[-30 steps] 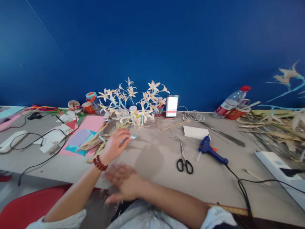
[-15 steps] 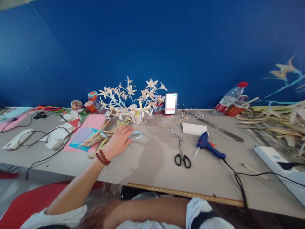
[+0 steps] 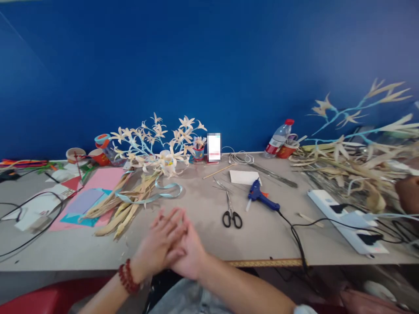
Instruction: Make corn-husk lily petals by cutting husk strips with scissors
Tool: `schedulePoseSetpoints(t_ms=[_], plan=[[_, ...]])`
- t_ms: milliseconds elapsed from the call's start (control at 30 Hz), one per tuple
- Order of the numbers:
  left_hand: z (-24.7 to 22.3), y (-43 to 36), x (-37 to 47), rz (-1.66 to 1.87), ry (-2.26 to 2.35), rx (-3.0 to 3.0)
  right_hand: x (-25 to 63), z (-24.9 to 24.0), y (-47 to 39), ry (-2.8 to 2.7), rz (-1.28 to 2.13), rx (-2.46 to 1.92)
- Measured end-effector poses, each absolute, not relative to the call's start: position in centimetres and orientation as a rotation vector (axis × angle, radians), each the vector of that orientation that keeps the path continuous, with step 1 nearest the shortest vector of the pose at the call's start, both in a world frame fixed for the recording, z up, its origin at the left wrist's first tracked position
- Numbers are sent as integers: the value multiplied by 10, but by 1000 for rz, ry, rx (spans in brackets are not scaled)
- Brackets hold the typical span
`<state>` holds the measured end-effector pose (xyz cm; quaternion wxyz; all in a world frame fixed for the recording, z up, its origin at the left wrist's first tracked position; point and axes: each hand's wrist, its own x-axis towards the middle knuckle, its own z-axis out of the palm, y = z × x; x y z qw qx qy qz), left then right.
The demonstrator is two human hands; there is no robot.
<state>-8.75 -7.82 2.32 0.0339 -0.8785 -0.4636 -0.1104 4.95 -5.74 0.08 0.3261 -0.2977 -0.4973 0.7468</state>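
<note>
My left hand [image 3: 156, 247], with a dark red bead bracelet [image 3: 128, 277] at the wrist, lies flat against my right hand [image 3: 191, 252] above the table's front edge. Their fingers are stretched out and overlap, with no object visible between them; part of the right fingers is hidden. Beyond the hands, to the left, is a bundle of dried husk strips [image 3: 126, 209] with a light blue ribbon [image 3: 149, 198] over it. Black-handled scissors [image 3: 231, 216] rest to the right of the hands. A blue glue gun [image 3: 262, 196] lies farther right, tilted against a white block [image 3: 244, 176].
White artificial flowers [image 3: 157, 139] stand at the back in a cup. Coloured paper sheets [image 3: 104, 181] lie left. To the right are a tilted bottle [image 3: 278, 138], a power strip [image 3: 340, 222], trailing black cables [image 3: 296, 240] and a pile of dried husks [image 3: 356, 170].
My left hand has left the husk bundle and ribbon and drawn back to meet my right hand, which has risen from near my lap. The view has swung to the right.
</note>
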Motion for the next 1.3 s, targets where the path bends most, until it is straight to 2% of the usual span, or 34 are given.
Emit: schedulePoseSetpoints(t_ms=[67, 167, 267, 333, 433, 600, 733, 867, 1033, 1133, 1233, 1300], plan=[[12, -66, -121, -318, -1668, -2407, 71, 6, -43, -1269, 1897, -818], [9, -57, -134, -361, -1781, -2221, 109, 12, -23, -1178, 1800, -904], [11, -54, -85, -390, -1594, -2550, 136, 13, -10, -1092, 1738, -968], [9, -50, -48, -352, -1299, -2844, 146, 11, -7, -1090, 1713, -988], [-2, -40, -34, -203, -1165, -2974, 163, 9, -5, -1118, 1656, -1038], [-18, -56, -99, -156, -1851, -2442, 206, 7, 4, -1136, 1410, -1198], [-8, -90, -111, -214, -1867, -2468, 200, 1, 12, -1269, 1393, -1200], [13, -97, -69, -505, -1724, -2627, 146, -7, 5, -1208, 1627, -1076], [23, -58, -27, -414, -1173, -2902, 106, 6, -7, -646, 2206, -630], [20, -38, -44, -404, -1428, -2747, 128, 16, 1, -546, 2185, -626], [11, -38, -90, -744, -1832, -2324, 167, 15, 14, -595, 2043, -780], [2, -46, -127, -808, -2056, -1984, 187, 8, 20, -623, 1886, -870]])
